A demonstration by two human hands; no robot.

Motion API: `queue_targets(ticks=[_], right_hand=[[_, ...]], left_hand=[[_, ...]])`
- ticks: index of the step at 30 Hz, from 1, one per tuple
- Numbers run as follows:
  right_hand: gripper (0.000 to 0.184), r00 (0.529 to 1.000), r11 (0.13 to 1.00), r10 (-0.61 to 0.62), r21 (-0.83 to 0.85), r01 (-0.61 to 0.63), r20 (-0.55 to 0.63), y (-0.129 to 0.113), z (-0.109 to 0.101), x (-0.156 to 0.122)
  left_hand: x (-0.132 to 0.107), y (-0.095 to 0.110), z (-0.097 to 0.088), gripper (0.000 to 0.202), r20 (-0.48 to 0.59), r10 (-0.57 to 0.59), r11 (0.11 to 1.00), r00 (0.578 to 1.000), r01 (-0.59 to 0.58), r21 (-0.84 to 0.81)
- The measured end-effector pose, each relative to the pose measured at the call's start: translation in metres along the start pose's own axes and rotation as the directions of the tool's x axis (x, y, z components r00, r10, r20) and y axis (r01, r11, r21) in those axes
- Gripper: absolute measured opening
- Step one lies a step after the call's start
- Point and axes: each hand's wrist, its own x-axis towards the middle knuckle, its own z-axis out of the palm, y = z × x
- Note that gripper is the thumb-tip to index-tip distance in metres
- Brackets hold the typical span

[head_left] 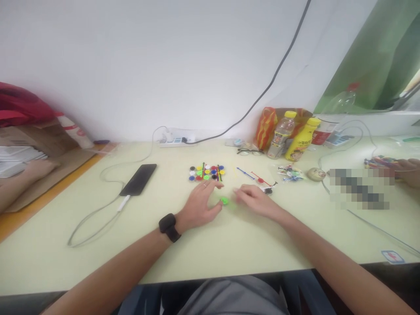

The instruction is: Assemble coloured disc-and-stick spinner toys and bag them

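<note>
My left hand (199,204), with a black watch on the wrist, rests on the pale table (210,245), fingers spread and thumb beside a small green disc (224,201). My right hand (254,199) lies just right of the disc, fingers loosely curled toward it; I cannot make out whether they pinch anything. Just beyond my hands sits a cluster of several coloured discs and short sticks (206,172). A blue stick (245,173) and a red stick (260,178) lie to the right of the cluster.
A black phone (138,179) on a white cable lies at left, a power strip (175,140) at the wall. Glasses (250,151), bottles (290,135) and a snack bag stand at back right. Other people's hands show at the far left (36,168) and far right (408,170).
</note>
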Motion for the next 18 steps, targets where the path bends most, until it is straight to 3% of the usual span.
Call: queue_targets(ticks=[2,6,10,13,16,18], right_hand=[[0.062,1.0,0.996,0.017,0.088,-0.019,0.024,-0.001,-0.004,0.002],[0.067,0.997,0.991,-0.017,0.132,0.026,-0.071,-0.002,-0.012,0.005],[0.061,0.992,1.0,0.011,0.001,-0.011,-0.126,-0.003,-0.015,0.005],[0.05,0.984,0.998,-0.052,-0.053,0.043,-0.169,0.0,-0.016,0.006],[0.033,0.949,0.972,-0.191,-0.184,0.147,-0.25,0.006,-0.024,0.012],[0.026,0.921,0.927,-0.271,-0.335,0.171,-0.279,0.011,-0.032,0.017]], left_hand=[[0.0,0.0,-0.002,0.037,-0.029,-0.017,1.0,0.999,0.017,-0.004],[0.001,0.0,-0.003,0.032,-0.095,-0.047,0.999,0.994,0.045,-0.017],[0.002,-0.003,0.0,0.021,-0.141,-0.052,0.998,0.989,0.047,-0.038],[0.006,-0.003,0.0,0.019,-0.144,-0.027,0.999,0.989,0.021,-0.042],[0.01,0.011,-0.014,0.023,-0.121,0.054,0.998,0.991,-0.057,-0.023],[0.007,0.033,-0.035,0.025,-0.141,0.109,0.993,0.984,-0.114,-0.024]])
